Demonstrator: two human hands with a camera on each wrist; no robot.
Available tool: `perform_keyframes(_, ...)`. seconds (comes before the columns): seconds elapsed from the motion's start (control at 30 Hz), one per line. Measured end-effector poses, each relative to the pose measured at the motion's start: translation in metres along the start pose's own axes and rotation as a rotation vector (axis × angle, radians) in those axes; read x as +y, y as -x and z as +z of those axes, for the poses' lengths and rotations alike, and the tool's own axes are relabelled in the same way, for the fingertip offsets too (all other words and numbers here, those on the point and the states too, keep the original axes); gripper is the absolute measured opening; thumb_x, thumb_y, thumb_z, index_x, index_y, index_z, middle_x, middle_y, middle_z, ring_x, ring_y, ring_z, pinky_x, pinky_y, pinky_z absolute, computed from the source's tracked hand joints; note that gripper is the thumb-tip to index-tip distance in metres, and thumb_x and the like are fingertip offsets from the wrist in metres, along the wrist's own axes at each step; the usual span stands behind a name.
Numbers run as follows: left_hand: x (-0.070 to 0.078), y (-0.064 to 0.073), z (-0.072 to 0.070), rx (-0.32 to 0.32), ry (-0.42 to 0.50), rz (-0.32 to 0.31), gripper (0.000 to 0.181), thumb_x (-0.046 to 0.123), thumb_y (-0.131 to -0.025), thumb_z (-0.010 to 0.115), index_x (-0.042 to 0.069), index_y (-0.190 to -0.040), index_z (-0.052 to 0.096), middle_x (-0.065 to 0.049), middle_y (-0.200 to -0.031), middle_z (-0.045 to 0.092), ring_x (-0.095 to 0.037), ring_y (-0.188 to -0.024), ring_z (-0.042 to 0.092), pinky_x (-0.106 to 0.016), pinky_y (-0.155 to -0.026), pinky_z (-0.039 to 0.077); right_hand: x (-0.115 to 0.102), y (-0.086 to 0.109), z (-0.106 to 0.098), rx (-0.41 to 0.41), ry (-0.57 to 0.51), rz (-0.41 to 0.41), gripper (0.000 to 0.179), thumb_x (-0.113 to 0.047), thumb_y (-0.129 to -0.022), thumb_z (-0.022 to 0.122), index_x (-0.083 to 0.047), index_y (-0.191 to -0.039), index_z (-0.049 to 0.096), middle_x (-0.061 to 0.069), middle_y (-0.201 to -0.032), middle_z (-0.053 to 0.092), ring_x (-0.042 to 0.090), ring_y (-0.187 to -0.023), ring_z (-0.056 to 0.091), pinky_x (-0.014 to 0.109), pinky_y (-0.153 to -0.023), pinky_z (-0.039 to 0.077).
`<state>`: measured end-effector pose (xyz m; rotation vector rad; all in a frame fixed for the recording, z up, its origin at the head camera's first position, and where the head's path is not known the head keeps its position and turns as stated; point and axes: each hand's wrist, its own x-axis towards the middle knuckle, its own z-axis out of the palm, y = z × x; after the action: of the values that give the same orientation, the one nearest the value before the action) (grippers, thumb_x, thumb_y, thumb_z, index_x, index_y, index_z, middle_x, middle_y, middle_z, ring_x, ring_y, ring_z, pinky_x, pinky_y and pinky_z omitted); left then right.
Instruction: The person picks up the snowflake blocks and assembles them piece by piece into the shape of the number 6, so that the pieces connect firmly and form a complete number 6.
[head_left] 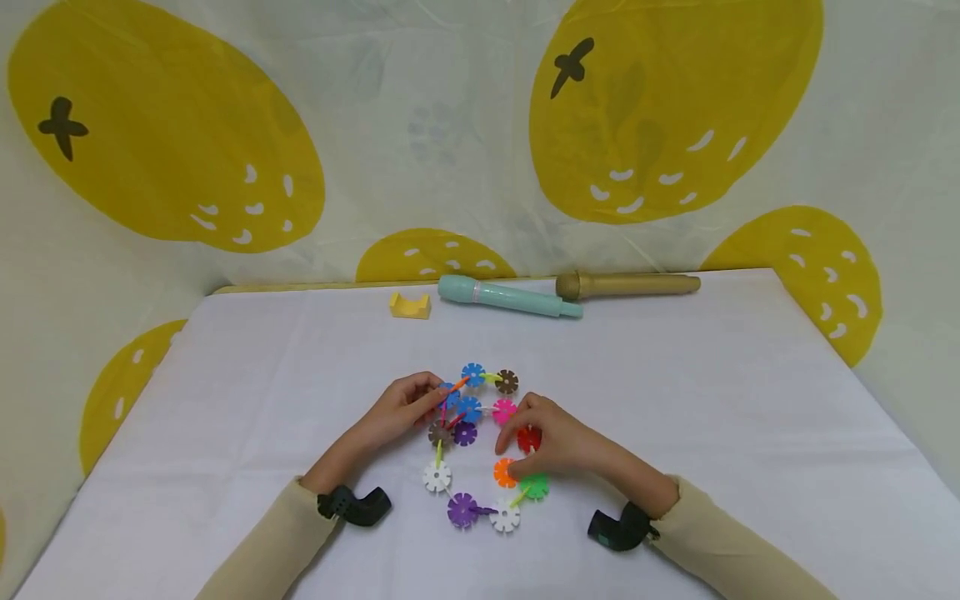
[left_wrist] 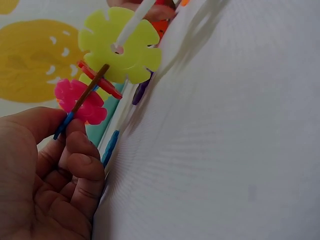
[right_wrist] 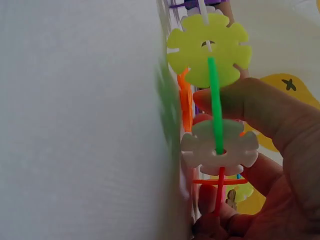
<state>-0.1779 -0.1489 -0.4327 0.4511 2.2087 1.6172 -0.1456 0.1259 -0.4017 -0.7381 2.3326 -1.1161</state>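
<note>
A chain of colourful notched plastic discs forms a loop between the hands, white discs (head_left: 437, 477) and a purple disc (head_left: 462, 510) at its near side. My left hand (head_left: 401, 408) pinches a blue disc (left_wrist: 63, 125) at the loop's upper left, thumb against fingers. A brown disc (left_wrist: 91, 87) slots into it, with pink and yellow discs behind. Curled over the loop's right side, my right hand (head_left: 555, 433) has thumb and forefinger at the edge of an orange disc (head_left: 505, 472) inside the loop. It partly covers a red disc (head_left: 529, 438).
Along the table's back edge lie a yellow cradle-shaped block (head_left: 410, 306), a mint-green microphone-shaped tube (head_left: 510, 296) and an olive one (head_left: 630, 285). A loose purple disc (head_left: 465, 433) lies inside the loop. A white cloth (head_left: 712, 375) covers the table.
</note>
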Motion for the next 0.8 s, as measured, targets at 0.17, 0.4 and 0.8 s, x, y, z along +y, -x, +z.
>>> perform_keyframes(0.17,-0.002,0.0,0.0,0.005,-0.007,-0.004,0.023,0.019,-0.102,0.052,-0.003,-0.106,0.059,-0.004,-0.075,0.054,-0.012,-0.063,0.048,-0.021,-0.054,0.041,-0.004,0.001,0.0,-0.012,0.024,0.03,0.015,-0.018,-0.073,0.083,-0.02,-0.084,0.073,0.0,-0.091,0.049,0.019,-0.094,0.044,0.027,-0.067,0.043)
perform_keyframes(0.4,0.0,0.0,0.001,0.009,-0.008,-0.02,0.024,0.019,-0.102,0.052,-0.003,-0.106,0.059,-0.003,-0.075,0.054,-0.012,-0.063,0.048,-0.021,-0.054,0.041,-0.008,0.002,0.005,0.041,0.027,0.087,0.019,-0.027,-0.07,0.088,-0.022,-0.078,0.071,0.0,-0.09,0.049,0.018,-0.092,0.046,0.028,-0.066,0.044)
perform_keyframes(0.8,-0.001,0.0,0.0,-0.008,0.0,-0.011,0.023,0.019,-0.102,0.052,-0.003,-0.107,0.059,-0.004,-0.075,0.054,-0.012,-0.062,0.047,-0.021,-0.054,0.04,-0.013,0.002,0.006,0.046,0.069,0.102,0.021,-0.023,-0.068,0.089,-0.022,-0.078,0.071,0.0,-0.092,0.047,0.018,-0.091,0.044,0.028,-0.065,0.043)
